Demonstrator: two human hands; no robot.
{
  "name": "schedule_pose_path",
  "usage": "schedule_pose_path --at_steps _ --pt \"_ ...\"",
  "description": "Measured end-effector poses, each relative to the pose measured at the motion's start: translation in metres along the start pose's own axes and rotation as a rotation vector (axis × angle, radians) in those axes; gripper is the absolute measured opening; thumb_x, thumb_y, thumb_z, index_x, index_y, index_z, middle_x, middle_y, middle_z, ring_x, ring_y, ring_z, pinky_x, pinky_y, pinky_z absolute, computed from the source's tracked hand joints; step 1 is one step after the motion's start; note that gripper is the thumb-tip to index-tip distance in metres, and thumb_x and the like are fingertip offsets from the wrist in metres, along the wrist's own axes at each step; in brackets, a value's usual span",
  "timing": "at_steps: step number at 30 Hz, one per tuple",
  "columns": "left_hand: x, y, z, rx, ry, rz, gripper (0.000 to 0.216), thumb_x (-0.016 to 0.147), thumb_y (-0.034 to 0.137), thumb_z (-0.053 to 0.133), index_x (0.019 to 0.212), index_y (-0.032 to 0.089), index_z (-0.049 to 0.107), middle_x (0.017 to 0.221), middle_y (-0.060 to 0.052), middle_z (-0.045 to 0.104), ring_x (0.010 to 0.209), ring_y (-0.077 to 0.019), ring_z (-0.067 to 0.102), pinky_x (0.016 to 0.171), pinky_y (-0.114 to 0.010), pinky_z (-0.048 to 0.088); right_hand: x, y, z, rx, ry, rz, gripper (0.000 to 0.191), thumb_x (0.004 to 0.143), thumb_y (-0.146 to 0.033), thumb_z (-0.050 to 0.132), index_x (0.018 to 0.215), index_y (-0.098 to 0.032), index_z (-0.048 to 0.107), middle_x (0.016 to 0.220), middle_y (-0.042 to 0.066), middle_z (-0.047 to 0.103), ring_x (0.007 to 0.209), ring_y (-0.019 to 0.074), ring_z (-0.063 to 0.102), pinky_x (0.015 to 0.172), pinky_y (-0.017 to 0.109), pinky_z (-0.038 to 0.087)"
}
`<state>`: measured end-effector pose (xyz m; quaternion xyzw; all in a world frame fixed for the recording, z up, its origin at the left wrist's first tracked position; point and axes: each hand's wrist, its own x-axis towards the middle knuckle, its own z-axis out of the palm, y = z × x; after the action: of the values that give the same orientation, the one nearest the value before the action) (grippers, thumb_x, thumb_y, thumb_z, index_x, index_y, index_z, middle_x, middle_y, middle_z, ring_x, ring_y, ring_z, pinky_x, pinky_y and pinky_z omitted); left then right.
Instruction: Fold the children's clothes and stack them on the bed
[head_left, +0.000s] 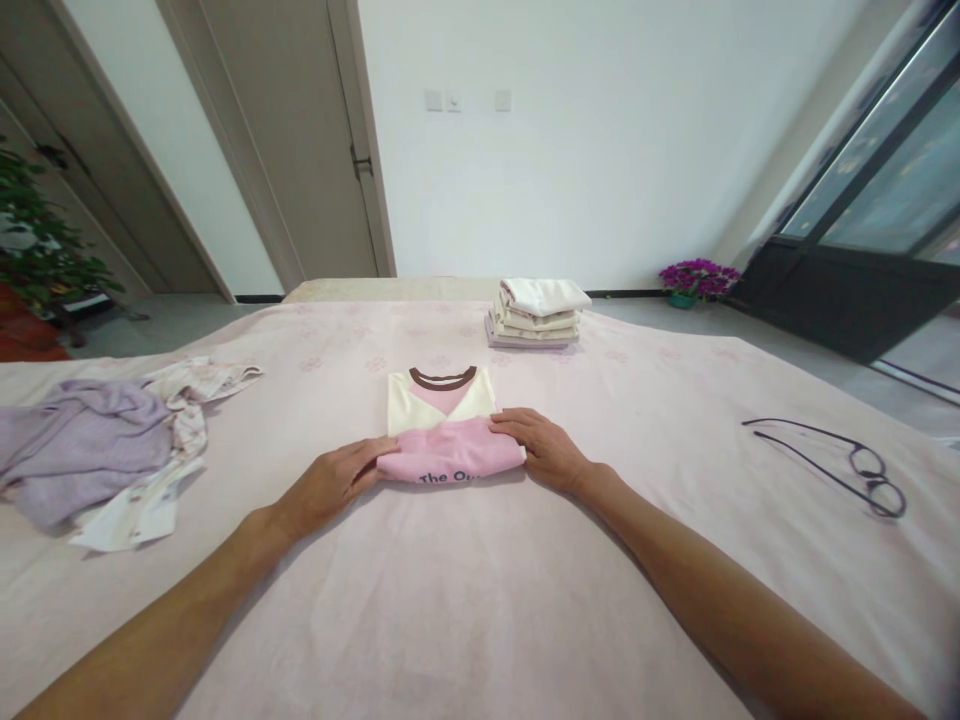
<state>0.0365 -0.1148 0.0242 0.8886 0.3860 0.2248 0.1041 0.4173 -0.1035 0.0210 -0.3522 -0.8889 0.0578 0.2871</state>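
Inspecting remotely the cream-and-pink, brown-collared fabric shirt [446,435], I am finding it lying part-folded on the pale pink floral sheet [450,600]. The left hand [337,478] and right hand [546,446] are touching its fold's ends; whether either grip is pinching, I cannot tell. Keeping both ends level should be squaring the fold. Bare sheet is separating it from the white-topped folded clothes stack [536,318] beyond and thin dark-framed glasses [855,443] rightward.

Bright, soft light; edges stretched, seemingly blurred.
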Motion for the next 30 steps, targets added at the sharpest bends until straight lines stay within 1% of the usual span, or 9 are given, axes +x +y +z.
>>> schedule_pose_path --at_steps 2,5,10,12,15,17,20,25,30 --pt "-0.003 -0.002 -0.001 0.032 -0.038 0.053 0.045 0.095 0.033 0.053 0.139 0.028 0.052 0.143 -0.003 0.057 0.129 -0.0209 0.056 0.110 -0.036 0.044 0.000 0.001 0.000 0.041 0.013 -0.018 0.044 0.087 -0.013 0.052 0.129 -0.025 0.061 0.129 0.007 0.065 0.126 0.0223 0.054 0.106 0.043 0.046" --pt "-0.003 -0.004 0.001 0.091 -0.030 0.080 0.055 0.090 0.025 0.056 0.144 0.027 0.047 0.146 -0.004 0.055 0.132 -0.0214 0.053 0.114 -0.040 0.041 0.003 0.002 0.000 0.083 0.030 -0.013 0.043 0.088 -0.015 0.051 0.129 -0.025 0.060 0.129 0.008 0.065 0.124 0.0224 0.056 0.106 0.044 0.046" --pt "0.010 -0.004 0.009 0.072 0.060 0.083 0.040 0.090 0.026 0.053 0.128 0.022 0.062 0.130 -0.007 0.067 0.122 -0.0233 0.061 0.116 -0.047 0.036 0.009 0.005 0.002 0.138 0.043 0.063 0.041 0.088 -0.015 0.047 0.126 -0.022 0.061 0.129 0.010 0.065 0.123 0.0229 0.057 0.107 0.044 0.044" --pt "0.013 -0.001 0.009 0.023 0.106 -0.015 0.033 0.091 0.032 0.050 0.117 0.020 0.067 0.121 -0.008 0.071 0.115 -0.0251 0.064 0.111 -0.046 0.041 0.010 0.003 0.002 0.162 0.060 0.138 0.036 0.089 -0.018 0.045 0.121 -0.021 0.062 0.125 0.010 0.066 0.119 0.0230 0.059 0.104 0.042 0.045" --pt "0.014 0.007 0.006 -0.074 0.159 -0.247 0.031 0.093 0.037 0.043 0.097 0.019 0.068 0.094 -0.006 0.074 0.091 -0.0239 0.068 0.087 -0.037 0.053 0.011 -0.006 0.002 0.164 0.070 0.278 0.024 0.094 -0.027 0.044 0.104 -0.020 0.064 0.105 0.008 0.070 0.099 0.0231 0.063 0.091 0.038 0.049" --pt "0.016 0.014 0.004 -0.142 0.166 -0.364 0.032 0.093 0.040 0.040 0.086 0.020 0.064 0.076 -0.002 0.069 0.073 -0.0204 0.065 0.071 -0.031 0.050 0.013 -0.012 0.004 0.193 0.085 0.374 0.025 0.097 -0.033 0.040 0.098 -0.020 0.062 0.093 0.005 0.069 0.085 0.0207 0.061 0.080 0.034 0.048" --pt "0.030 0.019 0.004 -0.190 0.225 -0.456 0.032 0.093 0.041 0.039 0.074 0.021 0.055 0.063 0.001 0.059 0.063 -0.0173 0.057 0.062 -0.028 0.043 0.022 -0.016 0.011 0.255 0.150 0.525 0.028 0.098 -0.037 0.035 0.088 -0.021 0.056 0.081 0.002 0.063 0.073 0.0172 0.055 0.069 0.029 0.044" --pt "0.071 0.004 0.012 -0.082 0.251 -0.583 0.032 0.093 0.040 0.036 0.071 0.022 0.050 0.065 -0.001 0.058 0.065 -0.0183 0.055 0.060 -0.027 0.038 0.043 -0.005 0.022 0.178 0.205 0.688 0.028 0.097 -0.038 0.034 0.079 -0.023 0.048 0.078 0.002 0.059 0.073 0.0175 0.053 0.068 0.028 0.040" --pt "0.096 -0.010 0.017 0.149 0.110 -0.719 0.034 0.095 0.041 0.034 0.095 0.024 0.063 0.093 -0.009 0.073 0.085 -0.0266 0.066 0.064 -0.030 0.039 0.053 0.003 0.023 0.032 0.140 0.787 0.027 0.100 -0.036 0.035 0.105 -0.021 0.058 0.092 0.007 0.069 0.081 0.0210 0.062 0.069 0.029 0.039"
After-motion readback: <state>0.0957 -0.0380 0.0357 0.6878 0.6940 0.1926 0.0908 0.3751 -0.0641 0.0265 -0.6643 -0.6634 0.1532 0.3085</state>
